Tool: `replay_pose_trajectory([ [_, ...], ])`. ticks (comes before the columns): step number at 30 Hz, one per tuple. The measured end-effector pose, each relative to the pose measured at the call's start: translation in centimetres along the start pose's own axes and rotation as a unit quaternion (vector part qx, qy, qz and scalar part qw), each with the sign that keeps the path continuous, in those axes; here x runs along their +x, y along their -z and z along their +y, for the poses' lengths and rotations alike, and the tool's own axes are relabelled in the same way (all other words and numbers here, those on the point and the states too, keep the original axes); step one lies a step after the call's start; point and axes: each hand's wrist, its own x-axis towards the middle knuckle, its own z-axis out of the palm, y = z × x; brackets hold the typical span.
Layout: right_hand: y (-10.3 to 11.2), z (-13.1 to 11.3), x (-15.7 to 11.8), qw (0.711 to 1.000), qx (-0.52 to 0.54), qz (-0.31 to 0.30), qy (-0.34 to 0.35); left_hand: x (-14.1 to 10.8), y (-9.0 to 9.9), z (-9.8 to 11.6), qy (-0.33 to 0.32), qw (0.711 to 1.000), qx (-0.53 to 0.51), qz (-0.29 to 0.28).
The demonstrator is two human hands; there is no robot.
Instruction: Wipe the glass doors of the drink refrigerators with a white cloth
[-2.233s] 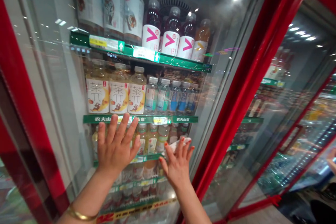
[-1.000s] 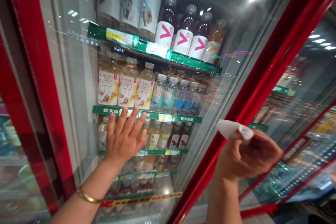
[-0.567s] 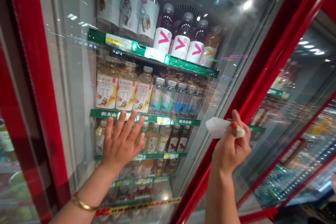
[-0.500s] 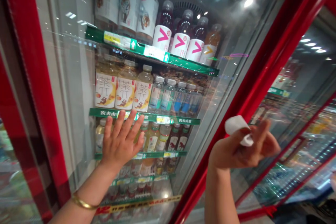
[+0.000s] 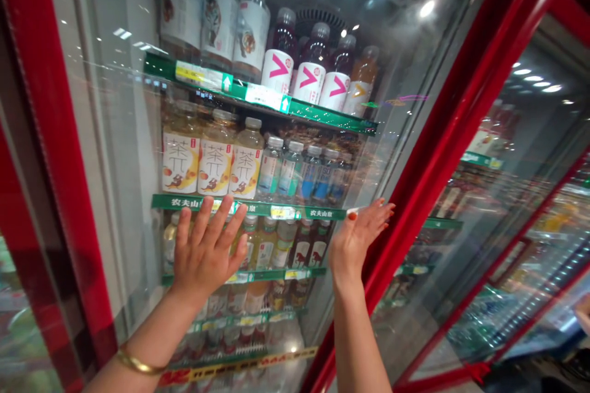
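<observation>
My left hand (image 5: 203, 252) lies with fingers spread on the glass door (image 5: 120, 166) of a drinks fridge, a gold bangle (image 5: 141, 362) round its wrist. Beside the red door frame (image 5: 415, 196), my right hand (image 5: 357, 239) is tilted with its fingers stretched to the right. A thin edge of white tissue (image 5: 353, 211) shows by its thumb; the hand hides the rest. Behind the glass, tea bottles (image 5: 214, 156) with white and yellow labels stand above my left fingers.
Several dark purple drink bottles (image 5: 311, 70) and large clear bottles (image 5: 221, 18) fill the top shelf. Green shelf strips (image 5: 332, 116) carry price tags. Another red-framed fridge (image 5: 502, 258) stands to the right, and a red frame (image 5: 59, 104) runs along the left.
My right hand has moved left from over the red frame to the glass beside it, and the tissue is now mostly hidden. My left hand stays spread on the glass. The view shifted slightly.
</observation>
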Motion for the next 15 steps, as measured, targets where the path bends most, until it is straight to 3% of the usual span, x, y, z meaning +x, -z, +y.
replay_pose_trajectory([
  [2,-0.3,-2.1,0.0,0.998,-0.01,-0.013,0.056,0.0,0.2,0.1,-0.001,1.0,-0.001,0.0],
  [4,-0.6,-3.8,-1.7,0.982,-0.017,-0.058,0.181,0.1,0.6,0.2,0.006,1.0,-0.006,0.002],
  [6,-0.7,-3.9,-3.9,0.954,-0.015,-0.088,0.285,0.4,1.1,0.1,0.012,1.0,-0.014,0.002],
  [7,-0.7,-3.4,-4.6,0.949,-0.014,-0.088,0.302,0.7,1.4,0.0,0.01,1.0,-0.013,0.0],
  [9,-0.5,-1.9,-4.4,0.966,-0.009,-0.064,0.25,1.4,1.6,-0.4,-0.001,1.0,0.001,0.0],
  [12,-0.4,-1.4,-1.1,0.995,0.014,-0.018,0.099,2.4,1.4,-1.0,-0.018,1.0,0.025,-0.001],
  [13,-0.5,-2.0,0.1,0.996,0.018,-0.012,0.084,2.7,1.2,-1.1,-0.019,0.999,0.027,-0.004],
  [15,-0.7,-3.7,1.3,0.992,0.008,-0.018,0.121,2.9,0.9,-1.3,-0.02,0.999,0.029,-0.013],
])
